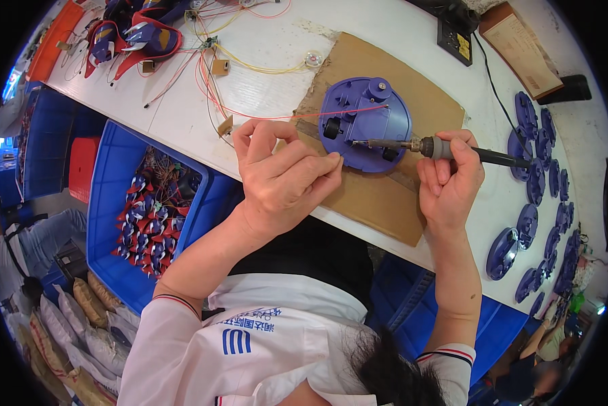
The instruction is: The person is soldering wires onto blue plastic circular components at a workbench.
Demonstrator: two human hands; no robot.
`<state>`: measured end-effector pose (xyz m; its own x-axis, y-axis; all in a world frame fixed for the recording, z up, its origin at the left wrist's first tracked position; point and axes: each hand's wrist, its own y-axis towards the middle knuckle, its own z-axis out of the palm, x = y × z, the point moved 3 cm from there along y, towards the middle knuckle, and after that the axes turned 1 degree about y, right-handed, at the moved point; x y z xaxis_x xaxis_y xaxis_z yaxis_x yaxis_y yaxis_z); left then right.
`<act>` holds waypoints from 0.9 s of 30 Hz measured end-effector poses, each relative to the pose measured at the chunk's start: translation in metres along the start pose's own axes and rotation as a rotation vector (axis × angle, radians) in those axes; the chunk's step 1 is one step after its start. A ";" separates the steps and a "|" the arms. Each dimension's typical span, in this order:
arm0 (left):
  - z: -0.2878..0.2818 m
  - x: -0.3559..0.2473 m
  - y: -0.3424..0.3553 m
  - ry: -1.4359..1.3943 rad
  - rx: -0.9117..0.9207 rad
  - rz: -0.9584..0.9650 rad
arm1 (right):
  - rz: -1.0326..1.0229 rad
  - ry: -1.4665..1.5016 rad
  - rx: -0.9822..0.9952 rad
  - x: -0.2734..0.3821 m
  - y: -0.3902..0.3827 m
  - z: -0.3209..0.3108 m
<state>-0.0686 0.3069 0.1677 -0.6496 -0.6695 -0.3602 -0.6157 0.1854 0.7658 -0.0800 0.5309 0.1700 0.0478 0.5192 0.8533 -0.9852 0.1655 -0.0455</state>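
Note:
A purple plastic toy base [378, 125] with black wheels rests on a sheet of brown cardboard [371, 196]. My right hand [453, 179] grips a soldering iron [436, 147], its tip over the lower part of the base. At the base's left edge, my left hand [284, 169] is closed in a pinch; whatever its fingertips hold is too small to make out. A red wire [284, 115] stretches from the tangle of wires at the left across to the base. Small brown square pieces [219, 67] hang on those wires.
Red and purple toy shells [148, 40] lie at the table's far left. Several purple bases [503, 254] line the right side. A blue bin [104, 203] of toy parts stands left of me. An iron stand [455, 40] and a cardboard box [520, 51] are at the back.

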 end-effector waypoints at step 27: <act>-0.001 0.000 0.003 -0.025 0.008 -0.017 | -0.005 0.011 0.013 0.002 0.002 -0.005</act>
<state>-0.0700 0.3062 0.1702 -0.6503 -0.6541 -0.3863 -0.6302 0.1805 0.7552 -0.0810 0.5370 0.1690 0.0542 0.5272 0.8480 -0.9869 0.1574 -0.0348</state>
